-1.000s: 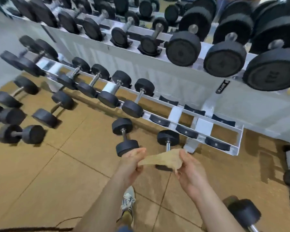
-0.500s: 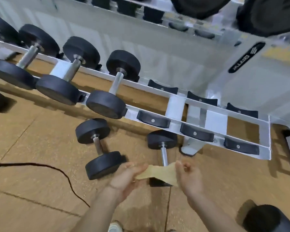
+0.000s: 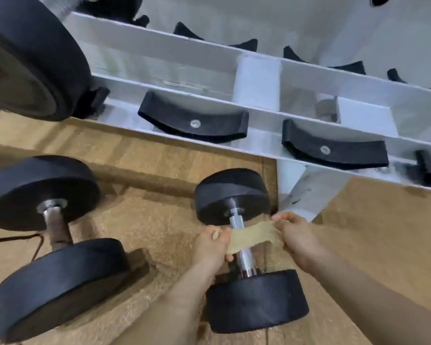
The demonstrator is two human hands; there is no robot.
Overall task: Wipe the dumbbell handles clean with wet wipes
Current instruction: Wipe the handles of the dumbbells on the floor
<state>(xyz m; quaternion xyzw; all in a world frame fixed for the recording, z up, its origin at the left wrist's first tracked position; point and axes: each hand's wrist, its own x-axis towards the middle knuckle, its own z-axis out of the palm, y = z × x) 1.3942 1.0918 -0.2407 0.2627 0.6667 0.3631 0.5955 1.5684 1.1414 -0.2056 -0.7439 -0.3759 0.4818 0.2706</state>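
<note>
Hands: left hand (image 3: 210, 242), right hand (image 3: 294, 232); each pinches one end of the single wipe (image 3: 253, 236)
Dumbbells: two; one handle (image 3: 244, 258) between the fingers, under wipe; second dumbbell (image 3: 56, 232) leftward

Two hands stretch a tan wipe (image 3: 250, 236) across a dumbbell's chrome handle (image 3: 244, 260).

At 6 o'clock the left hand (image 3: 210, 247) pinches one end of the wipe and the right hand (image 3: 300, 239) the other, the cloth pulled across the handle of the dumbbell (image 3: 256, 301) lying on the brown floor (image 3: 159, 220). A second dumbbell (image 3: 57, 285) with a rusty bar lies at 8 o'clock, a dark cable (image 3: 10, 239) beside it. The white rack (image 3: 256, 80) with black cradles (image 3: 194, 120) runs from 10 to 3 o'clock.
</note>
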